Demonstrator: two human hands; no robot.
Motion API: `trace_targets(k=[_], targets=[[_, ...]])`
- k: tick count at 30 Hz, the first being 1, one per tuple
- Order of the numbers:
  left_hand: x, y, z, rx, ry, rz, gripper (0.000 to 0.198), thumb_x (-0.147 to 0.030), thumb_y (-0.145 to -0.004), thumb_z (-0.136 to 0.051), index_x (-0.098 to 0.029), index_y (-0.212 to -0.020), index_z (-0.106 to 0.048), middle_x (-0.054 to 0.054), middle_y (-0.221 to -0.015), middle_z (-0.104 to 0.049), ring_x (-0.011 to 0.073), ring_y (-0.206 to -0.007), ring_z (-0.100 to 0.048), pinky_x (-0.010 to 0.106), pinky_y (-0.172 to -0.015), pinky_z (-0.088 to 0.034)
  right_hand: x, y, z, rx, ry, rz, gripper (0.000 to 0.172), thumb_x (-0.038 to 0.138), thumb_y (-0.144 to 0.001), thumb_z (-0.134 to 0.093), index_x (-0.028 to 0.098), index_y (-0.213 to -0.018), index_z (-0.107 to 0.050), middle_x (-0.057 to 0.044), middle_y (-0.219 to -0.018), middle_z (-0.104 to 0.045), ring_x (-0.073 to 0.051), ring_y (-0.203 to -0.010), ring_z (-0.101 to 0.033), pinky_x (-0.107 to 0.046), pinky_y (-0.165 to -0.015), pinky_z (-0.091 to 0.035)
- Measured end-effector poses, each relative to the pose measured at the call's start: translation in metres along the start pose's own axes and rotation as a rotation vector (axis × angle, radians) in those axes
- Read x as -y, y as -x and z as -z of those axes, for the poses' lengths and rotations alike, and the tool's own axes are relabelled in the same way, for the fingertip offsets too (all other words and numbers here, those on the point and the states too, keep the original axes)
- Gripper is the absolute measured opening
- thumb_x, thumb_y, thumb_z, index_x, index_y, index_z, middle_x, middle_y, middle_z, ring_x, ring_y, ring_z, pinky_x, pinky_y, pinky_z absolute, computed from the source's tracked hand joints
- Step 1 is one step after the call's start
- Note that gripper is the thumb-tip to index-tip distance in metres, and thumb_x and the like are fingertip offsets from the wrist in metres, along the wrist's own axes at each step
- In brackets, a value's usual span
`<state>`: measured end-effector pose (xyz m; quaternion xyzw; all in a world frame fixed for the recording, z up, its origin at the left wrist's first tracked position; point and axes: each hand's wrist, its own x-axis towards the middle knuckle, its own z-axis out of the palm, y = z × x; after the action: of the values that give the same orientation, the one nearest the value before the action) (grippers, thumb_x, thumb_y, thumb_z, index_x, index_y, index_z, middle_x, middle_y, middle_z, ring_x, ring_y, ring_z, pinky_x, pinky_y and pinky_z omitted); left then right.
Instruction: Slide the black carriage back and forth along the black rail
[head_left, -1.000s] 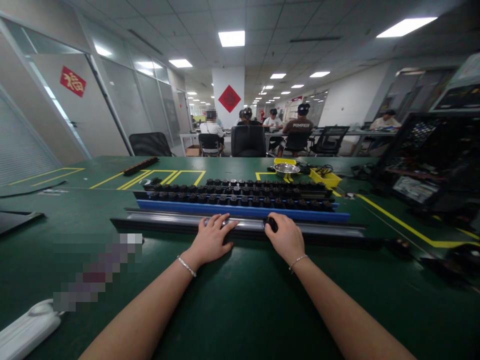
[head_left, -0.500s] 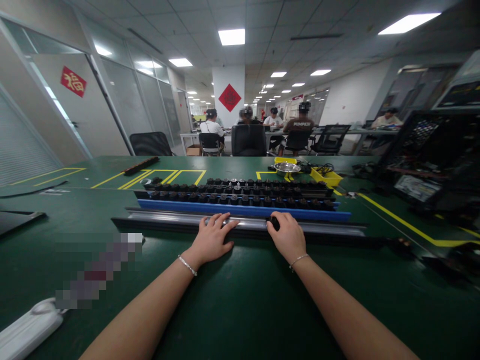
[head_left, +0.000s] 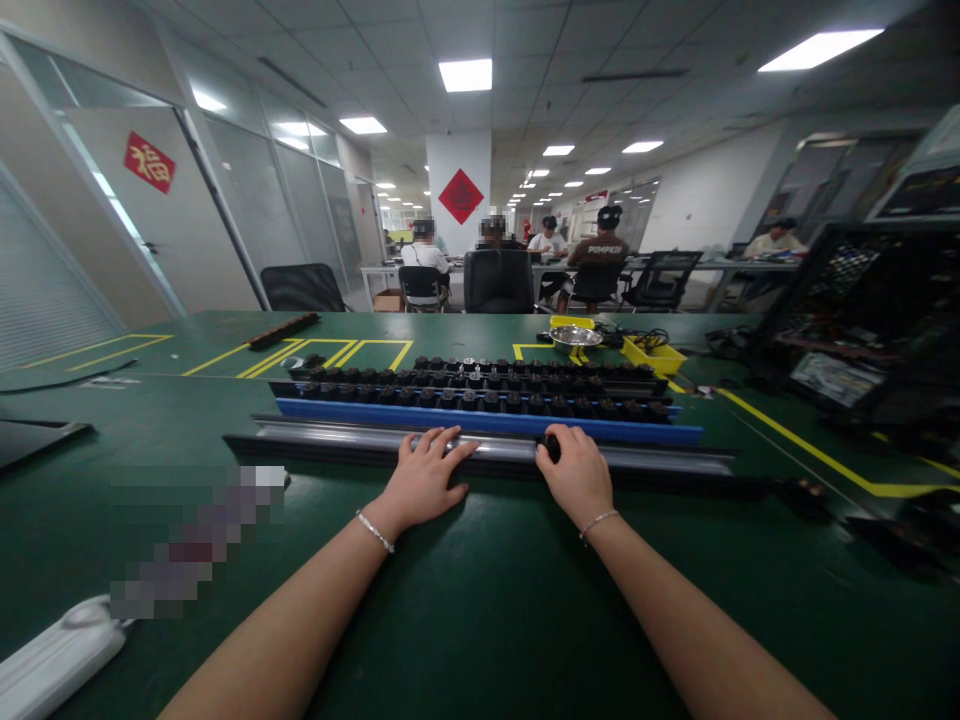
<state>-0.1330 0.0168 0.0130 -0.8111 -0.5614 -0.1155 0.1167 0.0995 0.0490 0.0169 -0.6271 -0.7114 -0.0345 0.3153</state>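
A long black rail with a shiny inner channel (head_left: 645, 455) lies across the green table in front of me. My left hand (head_left: 427, 475) rests on its near edge with the fingers spread, the fingertips on the shiny channel. Further right, my right hand (head_left: 576, 472) has its fingers curled round a small black piece (head_left: 553, 447) at the rail. Just behind stands a blue rail (head_left: 480, 421), and beyond it are rows of black round-topped parts (head_left: 491, 402).
A metal bowl (head_left: 576, 338) and a yellow tray (head_left: 654, 356) with cables sit at the back. A dark equipment frame (head_left: 847, 310) stands right. At left lie a white device (head_left: 64, 655) and a dark bar (head_left: 283, 331). People sit at far desks.
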Motion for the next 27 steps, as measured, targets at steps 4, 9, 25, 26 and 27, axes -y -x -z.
trace_targets(k=[4, 9, 25, 26, 27], targets=[[0.0003, 0.0000, -0.0001, 0.001, -0.005, -0.003, 0.061, -0.045, -0.075, -0.056, -0.038, -0.133, -0.036, 0.003, -0.142, -0.036, 0.0309, -0.129, -0.030, 0.053, -0.101, -0.022, 0.0000, -0.0003, -0.0004, -0.008, 0.005, 0.009, 0.019, 0.031, -0.080, -0.046, 0.022, -0.092, -0.058, -0.006, -0.089, -0.058, -0.020, -0.084, -0.050, -0.032, -0.071, -0.034], [-0.0010, -0.0003, 0.0013, 0.011, -0.006, 0.013, 0.061, -0.044, -0.075, -0.057, -0.038, -0.132, -0.037, 0.004, -0.143, -0.036, 0.0310, -0.129, -0.029, 0.053, -0.101, -0.022, 0.0006, 0.0002, -0.0002, -0.020, -0.006, 0.000, 0.024, 0.030, -0.079, -0.046, 0.022, -0.099, -0.056, -0.006, -0.092, -0.058, -0.021, -0.086, -0.051, -0.032, -0.071, -0.035], [0.0010, 0.0000, -0.0009, 0.003, 0.005, -0.003, 0.060, -0.045, -0.076, -0.055, -0.038, -0.132, -0.036, 0.004, -0.143, -0.036, 0.0301, -0.129, -0.029, 0.054, -0.101, -0.021, -0.0033, -0.0011, -0.0025, -0.048, -0.077, -0.076, 0.033, 0.030, -0.077, -0.046, 0.016, -0.107, -0.049, -0.011, -0.100, -0.059, -0.024, -0.095, -0.052, -0.034, -0.081, -0.039], [0.0011, -0.0001, -0.0009, 0.005, 0.004, -0.001, 0.060, -0.045, -0.076, -0.055, -0.038, -0.132, -0.036, 0.004, -0.143, -0.036, 0.0302, -0.129, -0.029, 0.054, -0.101, -0.021, -0.0032, -0.0010, -0.0027, -0.048, -0.073, -0.089, 0.034, 0.031, -0.077, -0.047, 0.015, -0.107, -0.049, -0.011, -0.100, -0.060, -0.024, -0.095, -0.052, -0.034, -0.081, -0.039], [0.0011, -0.0002, -0.0010, 0.005, 0.003, 0.001, 0.060, -0.045, -0.075, -0.055, -0.038, -0.132, -0.036, 0.004, -0.143, -0.036, 0.0303, -0.129, -0.029, 0.054, -0.101, -0.021, -0.0034, -0.0009, -0.0029, -0.050, -0.069, -0.103, 0.034, 0.031, -0.077, -0.047, 0.015, -0.107, -0.049, -0.012, -0.099, -0.060, -0.024, -0.094, -0.052, -0.034, -0.081, -0.039]])
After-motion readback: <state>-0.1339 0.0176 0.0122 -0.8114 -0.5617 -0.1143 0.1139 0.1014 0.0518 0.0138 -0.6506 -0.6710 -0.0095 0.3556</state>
